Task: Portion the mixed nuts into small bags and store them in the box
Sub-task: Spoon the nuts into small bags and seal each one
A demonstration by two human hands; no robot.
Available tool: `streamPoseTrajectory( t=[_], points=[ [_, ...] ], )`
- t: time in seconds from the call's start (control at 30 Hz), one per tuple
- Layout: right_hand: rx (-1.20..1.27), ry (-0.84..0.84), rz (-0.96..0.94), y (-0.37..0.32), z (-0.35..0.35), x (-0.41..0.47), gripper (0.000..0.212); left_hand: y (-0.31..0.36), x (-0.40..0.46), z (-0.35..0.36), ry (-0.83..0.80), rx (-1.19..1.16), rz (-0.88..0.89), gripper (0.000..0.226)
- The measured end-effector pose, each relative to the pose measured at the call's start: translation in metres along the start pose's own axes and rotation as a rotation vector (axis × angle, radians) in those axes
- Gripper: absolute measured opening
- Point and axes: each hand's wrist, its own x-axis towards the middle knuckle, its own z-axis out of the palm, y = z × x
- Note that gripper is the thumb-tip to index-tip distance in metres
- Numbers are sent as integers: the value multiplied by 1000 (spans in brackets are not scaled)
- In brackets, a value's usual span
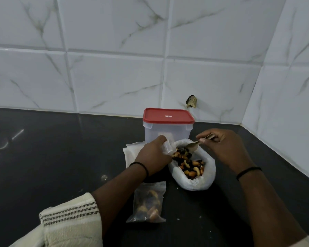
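Head view, looking down on a dark tabletop (43,157) set into a corner of white marbled wall tiles (114,77).

Left hand (152,155) reaching forward, fingers pinched round a small clear bag (168,147), held at the near-left edge of the big white bag of mixed nuts (192,166) (cashews, dark raisins and brown nuts visible in its open mouth). Right hand (225,148) above the far end of that bag, fingers clenched on the handle of a metal spoon (194,144), bowl dipping toward the nuts and close to the small bag's opening.

Just behind both hands, the clear box (166,132), upright, red lid (168,115) pressed on, close to the wall. Left of the big bag, partly under the left hand, a stack of flat empty bags (132,152). Nearer the camera, a filled small bag (147,202) lying flat on the tabletop, between the forearms. Black band on each wrist; cream striped sleeve (70,216) on the left arm.
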Motion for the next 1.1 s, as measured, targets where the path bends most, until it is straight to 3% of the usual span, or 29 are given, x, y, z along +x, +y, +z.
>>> streamPoseTrajectory(
  t=[0.33,0.57,1.1],
  points=[
    [-130,52,87,3,14,0,9,0,0,0,5,2,13,32],
    [212,172,456,9,21,0,8,-2,0,2,-6,2,11,35],
    [649,170,752,18,14,6,3,-5,3,0,28,-79,-7,37]
  ],
)
